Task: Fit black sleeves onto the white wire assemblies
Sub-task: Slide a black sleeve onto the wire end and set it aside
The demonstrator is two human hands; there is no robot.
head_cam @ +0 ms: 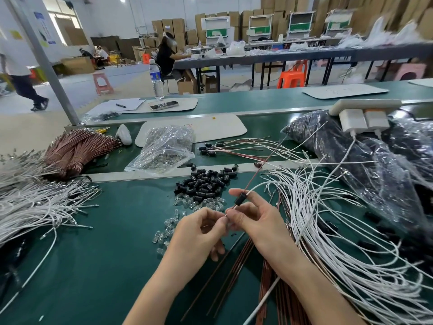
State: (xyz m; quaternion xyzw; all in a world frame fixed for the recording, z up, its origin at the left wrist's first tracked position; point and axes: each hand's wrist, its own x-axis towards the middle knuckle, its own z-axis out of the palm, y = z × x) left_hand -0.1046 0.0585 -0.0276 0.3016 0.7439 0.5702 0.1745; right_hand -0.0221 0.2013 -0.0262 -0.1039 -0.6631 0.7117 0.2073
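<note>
Sliding along the paired wires, a black sleeve [240, 199] is steadied by the right hand [254, 216], just before the loose sleeve pile [206, 182]. Wire ends are pinched by left hand [199, 227] fingertips; tension should be kept straight while it is seated.

Both hands are meeting above the green table [98, 266] near its middle. The right hand [255, 216] is holding a black sleeve [240, 199] threaded on a white wire and a brown wire [260, 171]; the left hand [199, 228] is pinching the wire ends just below it. A pile of loose sleeves [206, 181] is lying just beyond the hands.
</note>
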